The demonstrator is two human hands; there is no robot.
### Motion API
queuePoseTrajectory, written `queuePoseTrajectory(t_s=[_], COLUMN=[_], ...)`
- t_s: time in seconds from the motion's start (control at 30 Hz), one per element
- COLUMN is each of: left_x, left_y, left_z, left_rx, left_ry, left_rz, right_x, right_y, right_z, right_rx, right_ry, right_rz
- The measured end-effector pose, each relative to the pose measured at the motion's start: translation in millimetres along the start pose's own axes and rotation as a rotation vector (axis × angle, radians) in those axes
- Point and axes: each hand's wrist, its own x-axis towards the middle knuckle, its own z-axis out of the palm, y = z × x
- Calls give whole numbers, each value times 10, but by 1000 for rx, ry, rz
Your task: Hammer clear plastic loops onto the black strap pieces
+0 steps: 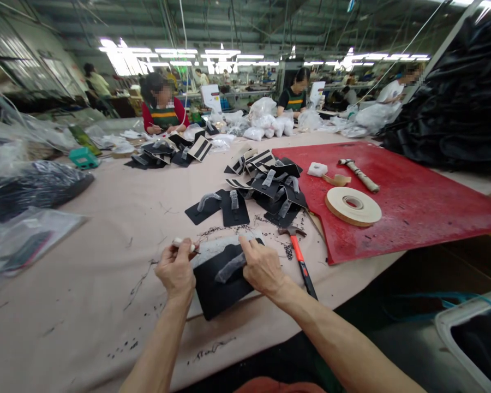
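My left hand (177, 268) is closed around a small white-handled tool (183, 244) with a thin dark tip, at the left edge of a black panel (216, 297). A strap handle (230, 268) wrapped in clear plastic runs across this panel. At the right end of the strap, my right hand (264, 266) grips the panel, its forefinger pointing up and its lower fingers partly hidden. Beneath the panel lies a pale board (209, 248). A claw hammer (298, 254) with an orange and black handle rests to the right of my right hand.
Several similar black panels (270, 183) are piled ahead, with another pile (159, 153) farther left. On a red mat (417, 213) lie a tape roll (353, 206) and a wrapped mallet (360, 176). Small black bits (288, 251) litter the tabletop. Co-workers sit across the table.
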Motion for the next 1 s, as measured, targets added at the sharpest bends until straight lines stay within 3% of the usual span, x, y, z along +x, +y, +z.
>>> queuePoseTrajectory(t_s=[0.1, 0.2, 0.33, 0.43, 0.53, 0.73, 1.0], left_x=[8, -77, -286, -397, -408, -307, -306], left_y=[120, 23, -243, -409, -549, -791, -784], left_z=[-111, -184, -190, -136, -65, -23, -85], left_rx=[17, 133, 244, 283, 286, 243, 275], left_ry=[25, -29, -245, -418, -518, -594, -656], left_rz=[94, 114, 42, 2, -55, -174, -154], right_x=[-20, -237, -556, -662, -668, -628, -601], right_y=[-115, -208, -272, -321, -385, -493, -474], right_z=[-118, 35, 394, 550, 581, 552, 601], right_rx=[-7, 61, 201, 288, 341, 412, 506], right_ry=[-15, -65, -124, -110, -122, -266, -316], right_rz=[162, 268, 339, 363, 409, 442, 438])
